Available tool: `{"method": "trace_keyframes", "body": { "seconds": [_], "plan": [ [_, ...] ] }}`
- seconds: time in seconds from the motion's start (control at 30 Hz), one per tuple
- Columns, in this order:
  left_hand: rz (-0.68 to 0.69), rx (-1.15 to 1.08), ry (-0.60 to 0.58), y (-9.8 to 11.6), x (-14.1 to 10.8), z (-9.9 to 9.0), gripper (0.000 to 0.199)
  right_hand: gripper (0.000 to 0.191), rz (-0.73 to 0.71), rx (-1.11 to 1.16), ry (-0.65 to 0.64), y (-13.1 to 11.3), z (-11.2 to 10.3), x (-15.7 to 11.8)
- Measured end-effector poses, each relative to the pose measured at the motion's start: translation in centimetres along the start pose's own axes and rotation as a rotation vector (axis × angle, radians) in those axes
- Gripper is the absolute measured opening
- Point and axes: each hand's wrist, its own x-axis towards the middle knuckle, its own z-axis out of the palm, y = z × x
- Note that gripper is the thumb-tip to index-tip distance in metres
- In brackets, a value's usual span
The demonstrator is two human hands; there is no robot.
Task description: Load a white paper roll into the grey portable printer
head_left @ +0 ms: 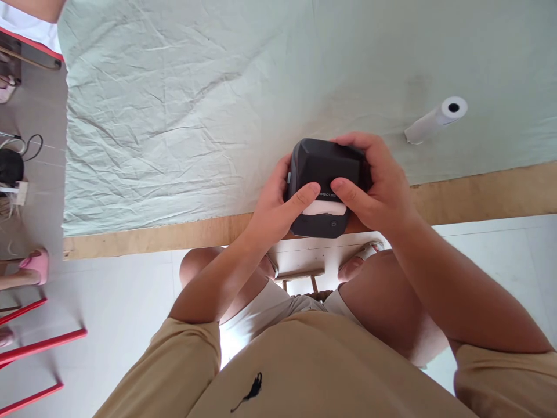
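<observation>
A black label printer (327, 165) is held between both hands above the table's front edge. White paper (324, 207) shows in a slot near its lower end, above a small power button. My left hand (278, 200) wraps round the printer's left side, its thumb on the top near the lettering. Round the right side curls my right hand (376, 183), its thumb also resting on the top face. A white paper roll (433, 122) with a dark core stands on the cloth to the right, apart from my hands.
A pale green, wrinkled cloth (174, 116) covers the table, with a bare wooden edge (483, 191) along the front. At the far left are cables (13, 168), red bars (43, 343) and another person's foot in a pink shoe (38, 267). Part of a person's arm shows at the top left.
</observation>
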Motion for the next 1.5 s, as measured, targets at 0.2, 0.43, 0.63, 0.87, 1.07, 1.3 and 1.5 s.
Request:
{"method": "trace_keyframes", "body": {
  "seconds": [0.2,0.43,0.63,0.87,1.07,1.3,1.5],
  "plan": [
    [-0.008,-0.03,0.041,0.0,-0.3,0.3,0.072,0.05,-0.087,0.04,0.048,0.5,0.9,0.0],
    [0.068,-0.13,-0.005,0.7,-0.5,0.5,0.067,0.053,-0.063,0.008,0.092,1.1,1.6,-0.1],
    [0.085,-0.228,0.025,0.5,0.2,0.8,0.064,0.052,-0.111,0.011,0.121,0.4,1.6,0.2],
    [0.056,-0.245,0.229,-0.3,0.8,1.3,0.042,0.046,-0.073,0.021,0.195,0.6,1.5,0.0],
    [0.074,-0.253,0.235,0.2,0.8,1.4,0.043,0.074,-0.156,-0.004,0.125,0.7,1.1,0.2],
    [0.044,-0.27,0.196,-0.1,1.2,1.3,0.045,0.057,-0.109,-0.139,0.376,-0.9,0.5,0.0],
    [-0.03,-0.249,0.06,0.1,0.6,1.2,0.053,0.028,-0.226,0.13,0.663,-2.9,2.1,0.9]
  ]
}}
